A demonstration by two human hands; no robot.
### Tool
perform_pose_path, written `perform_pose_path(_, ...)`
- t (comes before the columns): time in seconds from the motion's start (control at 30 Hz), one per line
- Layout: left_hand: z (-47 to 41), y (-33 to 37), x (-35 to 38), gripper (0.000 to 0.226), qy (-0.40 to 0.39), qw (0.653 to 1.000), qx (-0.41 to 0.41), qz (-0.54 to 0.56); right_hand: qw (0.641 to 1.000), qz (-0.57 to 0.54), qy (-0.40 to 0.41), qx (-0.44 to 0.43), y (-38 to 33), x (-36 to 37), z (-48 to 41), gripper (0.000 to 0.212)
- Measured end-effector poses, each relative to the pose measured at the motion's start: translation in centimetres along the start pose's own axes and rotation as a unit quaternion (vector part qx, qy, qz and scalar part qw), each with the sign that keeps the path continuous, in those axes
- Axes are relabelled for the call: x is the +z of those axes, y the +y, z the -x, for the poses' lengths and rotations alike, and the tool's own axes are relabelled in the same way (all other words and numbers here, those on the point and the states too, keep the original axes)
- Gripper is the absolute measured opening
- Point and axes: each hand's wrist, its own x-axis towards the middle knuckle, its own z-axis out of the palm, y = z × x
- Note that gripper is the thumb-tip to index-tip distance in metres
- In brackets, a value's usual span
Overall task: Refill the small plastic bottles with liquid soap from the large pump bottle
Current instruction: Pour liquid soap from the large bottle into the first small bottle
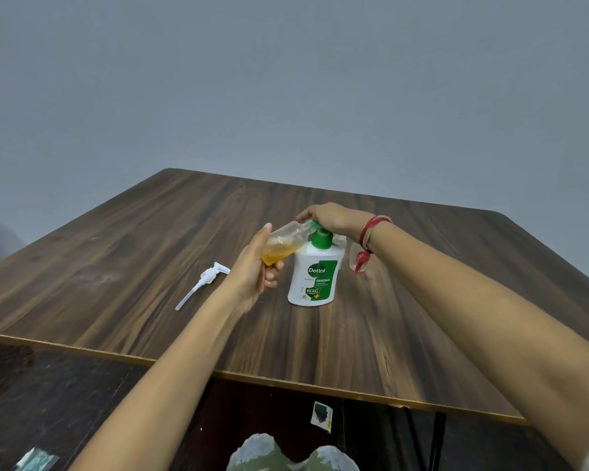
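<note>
Your left hand grips the lower body of a small clear bottle, tilted so its neck points up to about two o'clock and meets the spout of the big pump bottle. Your right hand rests palm-down on the green pump head, fingers draped over it, apparently pressing rather than clasping it. The pump bottle stands upright near the middle of the wooden table.

You look to be midway through this bottle: amber soap pools in its lower end, filling roughly a third to a half, while the upper part towards the neck is clear. More pumps seem needed before it is full.

At about three o'clock from the pump bottle, just beside it and partly hidden by your right wrist, stands what appears to be a second small clear bottle; you cannot tell how full it is, so it may yet need filling. At nine o'clock from your left hand, well apart, a loose white pump lies on the table, probably the small bottle's own top, waiting to be screwed back on
</note>
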Motion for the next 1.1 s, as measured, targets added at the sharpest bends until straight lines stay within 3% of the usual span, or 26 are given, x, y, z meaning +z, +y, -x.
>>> perform_pose_path(0.63, 0.04, 0.37, 0.33, 0.036, 0.041, 0.999, 0.015, -0.018, 1.0, -0.01, -0.005, -0.006, 0.52, -0.04, -0.58, 0.048)
perform_pose_path(1.1, -0.01, -0.32, 0.71, 0.04, 0.023, 1.0, 0.001, 0.005, 1.0, -0.019, -0.001, -0.002, 0.28, -0.36, -0.82, 0.048)
